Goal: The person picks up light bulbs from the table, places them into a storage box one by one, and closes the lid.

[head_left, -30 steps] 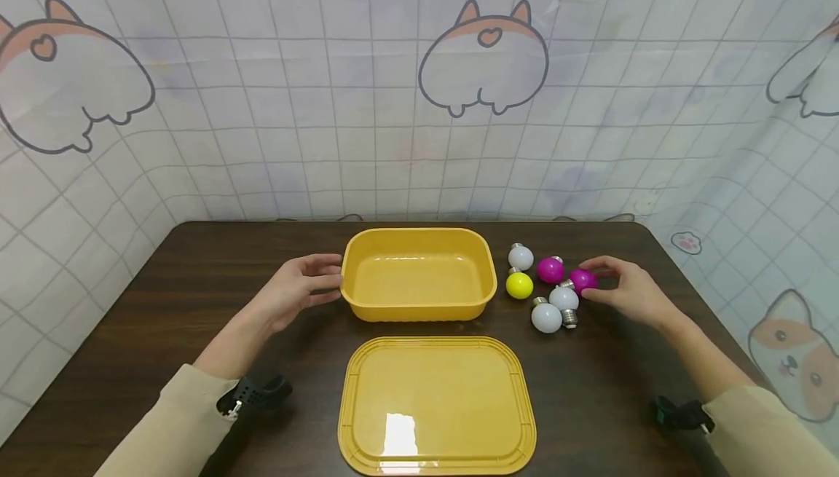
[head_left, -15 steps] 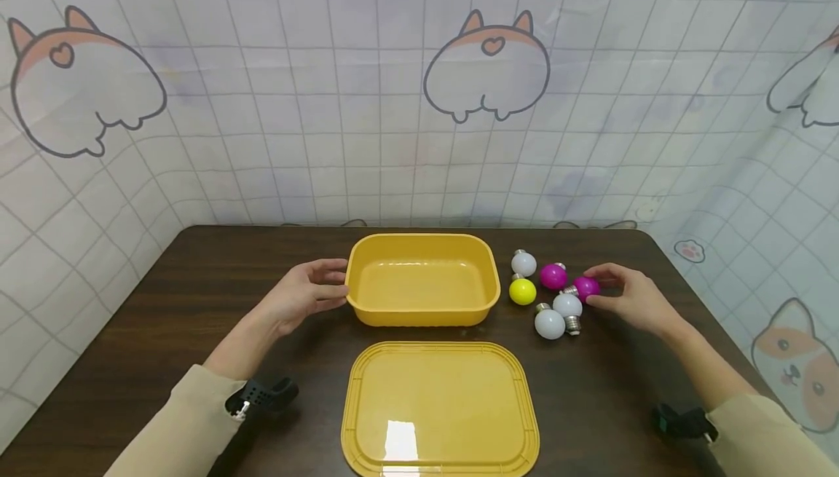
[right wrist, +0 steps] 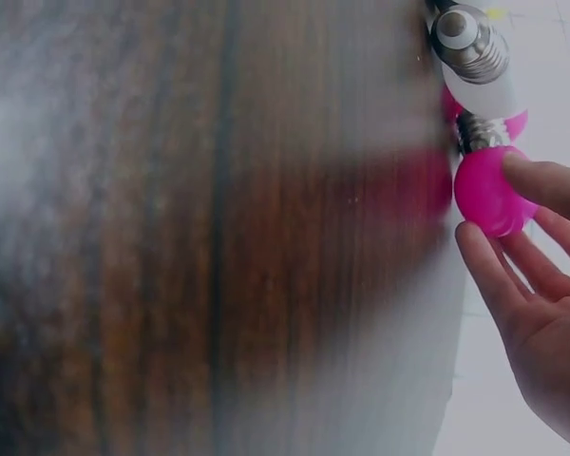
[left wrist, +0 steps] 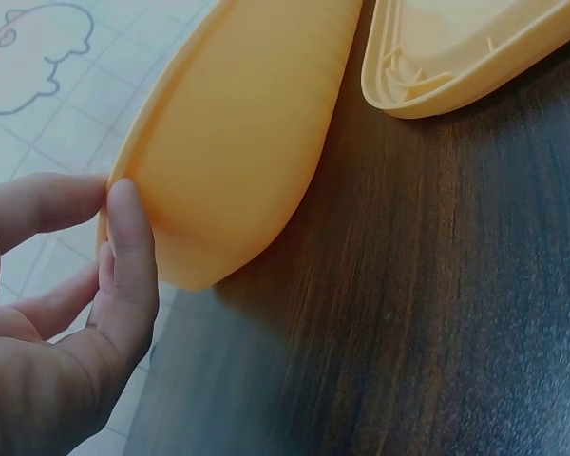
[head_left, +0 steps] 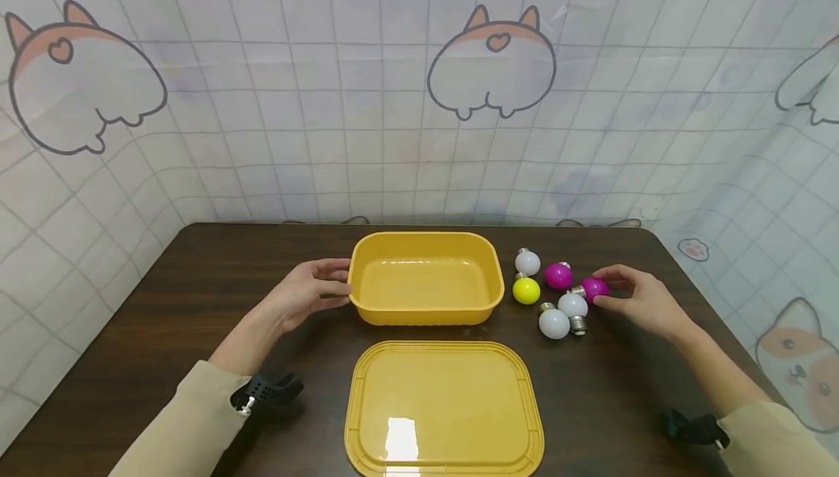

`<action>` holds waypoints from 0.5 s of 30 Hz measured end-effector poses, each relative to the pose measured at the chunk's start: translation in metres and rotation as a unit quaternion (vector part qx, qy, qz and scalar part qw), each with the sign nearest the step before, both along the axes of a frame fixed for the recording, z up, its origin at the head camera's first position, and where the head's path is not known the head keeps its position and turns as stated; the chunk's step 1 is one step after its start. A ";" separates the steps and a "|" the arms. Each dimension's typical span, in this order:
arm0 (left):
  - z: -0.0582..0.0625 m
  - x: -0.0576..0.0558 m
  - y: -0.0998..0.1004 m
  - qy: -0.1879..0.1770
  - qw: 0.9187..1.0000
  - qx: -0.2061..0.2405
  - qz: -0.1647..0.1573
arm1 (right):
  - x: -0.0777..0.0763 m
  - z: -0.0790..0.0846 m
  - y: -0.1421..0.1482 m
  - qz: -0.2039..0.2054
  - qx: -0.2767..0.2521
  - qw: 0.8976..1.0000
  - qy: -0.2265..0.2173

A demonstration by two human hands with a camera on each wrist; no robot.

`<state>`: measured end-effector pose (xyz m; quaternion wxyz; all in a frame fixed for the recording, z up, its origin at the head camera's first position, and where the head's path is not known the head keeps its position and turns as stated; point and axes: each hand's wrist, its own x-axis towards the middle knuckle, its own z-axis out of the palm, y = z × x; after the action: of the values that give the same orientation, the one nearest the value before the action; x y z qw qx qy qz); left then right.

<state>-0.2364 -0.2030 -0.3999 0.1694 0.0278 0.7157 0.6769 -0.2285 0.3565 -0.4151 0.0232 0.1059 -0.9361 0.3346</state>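
Note:
A deep yellow plastic box [head_left: 427,282] stands at the middle back of the table. My left hand [head_left: 309,292] touches its left end with fingers [left wrist: 123,223] nearly straight at the rim. On the right my right hand [head_left: 645,304] pinches the round magenta globe of a light bulb [right wrist: 489,193] between thumb and fingers. Its metal screw base points toward a white bulb [head_left: 573,305] beside it. Around it lie another magenta bulb [head_left: 558,276], a yellow bulb [head_left: 526,290], a white bulb [head_left: 553,323] in front and a white bulb [head_left: 527,262] behind.
In front of the box a flat yellow lid [head_left: 444,410] lies on the dark wooden table [head_left: 275,419]. A white tiled-pattern cloth [head_left: 367,98] with dog drawings hangs behind and at the sides. Dark straps [head_left: 269,392] sit at both wrists.
The view shifts slightly as the head moves. Both hands keep nearly the same places, the left at the box's end, the right at the magenta bulb. No bulb has visibly moved on the table.

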 end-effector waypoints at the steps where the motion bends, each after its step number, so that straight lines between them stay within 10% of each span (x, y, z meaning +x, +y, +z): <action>1: 0.000 0.000 0.000 -0.002 1.000 0.001 0.001 | 0.000 0.001 0.001 0.000 0.000 1.000 0.001; 15: 0.001 -0.001 0.001 -0.004 1.000 0.000 -0.008 | 0.005 0.007 0.008 -0.017 0.004 1.000 -0.002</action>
<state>-0.2371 -0.2025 -0.3985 0.1774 0.0305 0.7151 0.6755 -0.2233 0.3643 -0.4083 0.0266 0.0892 -0.9391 0.3307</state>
